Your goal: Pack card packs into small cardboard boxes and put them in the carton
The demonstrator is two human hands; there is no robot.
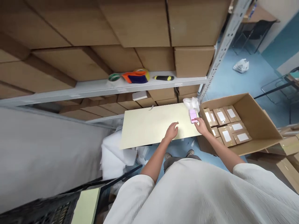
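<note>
Cream board, one, smooth and flat, a long rectangle running left to right in front of me; landmark for all entries below.

Phone, one: slim rectangle, lit pink screen facing up, at the board's right end. Its long axis runs roughly away from me, across the board's length; which end is its top I cannot tell.

Hands, two, bare. Right hand: fingers bent at the phone's near end, touching it; whether they grip it or only touch it I cannot tell. Left hand: open, holding nothing, fingers loosely curved, over the board's near part, left of the phone.

Crumpled translucent plastic, at the board's far right corner, just beyond the phone.

Open carton, one, brown cardboard, right of the board; inside, at least seven small boxes with white labels.

Metal shelf, beyond the board: one green tape roll, one orange-and-blue dispenser, one black-and-yellow cutter.

White sheeting, soft, folded, at the board's left end.
</note>
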